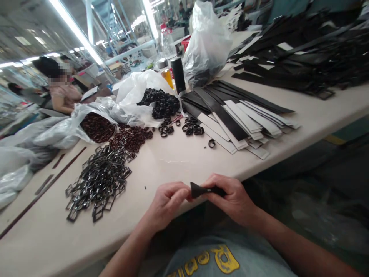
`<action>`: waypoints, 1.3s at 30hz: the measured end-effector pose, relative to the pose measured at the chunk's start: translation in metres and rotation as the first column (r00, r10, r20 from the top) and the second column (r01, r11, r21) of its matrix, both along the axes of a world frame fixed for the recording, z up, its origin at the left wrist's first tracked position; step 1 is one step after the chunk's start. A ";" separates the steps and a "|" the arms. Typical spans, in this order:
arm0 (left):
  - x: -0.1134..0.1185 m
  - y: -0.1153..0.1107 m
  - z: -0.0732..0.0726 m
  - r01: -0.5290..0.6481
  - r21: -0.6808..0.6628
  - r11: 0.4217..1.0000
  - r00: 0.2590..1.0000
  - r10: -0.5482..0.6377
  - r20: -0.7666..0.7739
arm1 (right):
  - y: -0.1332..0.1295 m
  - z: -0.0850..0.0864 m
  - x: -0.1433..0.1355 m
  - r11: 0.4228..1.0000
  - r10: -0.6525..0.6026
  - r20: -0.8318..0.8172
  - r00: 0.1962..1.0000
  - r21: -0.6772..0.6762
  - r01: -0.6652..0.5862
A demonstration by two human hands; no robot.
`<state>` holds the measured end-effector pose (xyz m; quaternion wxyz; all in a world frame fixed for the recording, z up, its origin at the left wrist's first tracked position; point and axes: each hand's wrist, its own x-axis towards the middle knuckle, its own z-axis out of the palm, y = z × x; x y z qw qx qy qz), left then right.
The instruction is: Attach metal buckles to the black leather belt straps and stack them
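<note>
Pinching a black strap [197,190], both hands [170,202] [235,198] hover near yellow shirt lettering [222,261], "Ren…"

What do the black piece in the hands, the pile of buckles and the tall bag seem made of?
Piece: perhaps leather or imitation leather; smooth, matte black, without bright glints.
Buckles: probably metal, dark and glossy, judging by sharp highlights.
Bag: apparently thin plastic, translucent and shiny, with crinkled folds.

A pale worktable [46,234] stretches from near left to far right, with dark space below its right side. Above the far left, a bright tube light [75,31] slants beside a light-blue post [89,23]; the large hall behind blurs.
</note>
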<state>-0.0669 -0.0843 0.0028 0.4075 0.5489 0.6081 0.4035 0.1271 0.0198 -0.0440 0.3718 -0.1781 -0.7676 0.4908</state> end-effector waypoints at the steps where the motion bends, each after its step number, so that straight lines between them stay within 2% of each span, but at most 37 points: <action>1: -0.004 0.013 0.002 -0.005 0.030 1.000 0.999 0.006 -0.037 | 0.004 -0.001 0.004 0.999 -0.043 0.004 0.999 0.003 0.043; 3: -0.010 0.046 0.002 -0.035 0.147 0.989 0.981 0.062 -0.183 | 0.012 -0.002 0.012 0.990 -0.136 0.016 0.991 0.034 0.135; 6: -0.009 0.100 -0.006 0.134 0.299 0.945 0.867 0.034 -0.497 | 0.022 -0.001 0.026 0.960 -0.265 0.043 0.963 0.108 0.260; 9: -0.001 0.149 -0.022 0.331 0.275 0.903 0.717 -0.051 -0.696 | 0.030 0.002 0.038 0.918 -0.366 0.049 0.930 0.185 0.351; 11: 0.004 0.173 -0.033 0.382 0.210 0.900 0.652 -0.101 -0.752 | 0.034 0.004 0.044 0.894 -0.414 0.057 0.909 0.214 0.394; 13: 0.007 0.187 -0.039 0.376 0.177 0.910 0.652 -0.124 -0.748 | 0.037 0.004 0.048 0.882 -0.443 0.089 0.892 0.221 0.416; 14: 0.008 0.190 -0.040 0.357 0.182 0.916 0.681 -0.122 -0.722 | 0.039 0.003 0.050 0.878 -0.454 0.103 0.885 0.222 0.425; 16: 0.010 0.187 -0.039 0.276 0.231 0.933 0.796 -0.087 -0.600 | 0.043 0.003 0.052 0.866 -0.476 0.110 0.873 0.229 0.444; 17: 0.011 0.181 -0.037 0.215 0.255 0.943 0.868 -0.065 -0.492 | 0.045 0.003 0.051 0.859 -0.487 0.104 0.867 0.235 0.454; 19: 0.013 0.161 -0.031 0.063 0.246 0.967 0.982 -0.016 -0.186 | 0.047 0.004 0.049 0.843 -0.506 0.076 0.859 0.255 0.474; 20: 0.015 0.148 -0.029 -0.012 0.207 0.978 1.000 0.014 -0.012 | 0.048 0.005 0.046 0.835 -0.511 0.061 0.857 0.271 0.479; 21: 0.017 0.134 -0.026 -0.072 0.151 0.986 0.988 0.050 0.146 | 0.047 0.006 0.043 0.828 -0.512 0.048 0.857 0.291 0.479; 23: 0.020 0.106 -0.023 -0.163 0.039 0.986 0.919 0.138 0.368 | 0.044 0.008 0.033 0.823 -0.494 0.029 0.869 0.336 0.457; 26: 0.025 0.073 -0.023 -0.277 -0.091 0.957 0.794 0.281 0.538 | 0.036 0.008 0.016 0.836 -0.430 0.030 0.902 0.389 0.386; 29: 0.028 0.055 -0.025 -0.396 -0.143 0.907 0.685 0.396 0.612 | 0.025 0.006 0.001 0.846 -0.377 0.063 0.924 0.429 0.316; 33: 0.029 0.045 -0.026 -0.474 -0.101 0.875 0.649 0.425 0.631 | 0.014 0.005 -0.007 0.855 -0.323 0.096 0.941 0.455 0.247; 36: 0.027 0.042 -0.028 -0.462 -0.128 0.878 0.626 0.424 0.655 | 0.012 0.005 -0.005 0.846 -0.291 0.103 0.951 0.492 0.205; 39: 0.026 0.038 -0.029 -0.395 -0.156 0.905 0.643 0.394 0.657 | 0.013 0.006 0.000 0.839 -0.261 0.102 0.960 0.515 0.174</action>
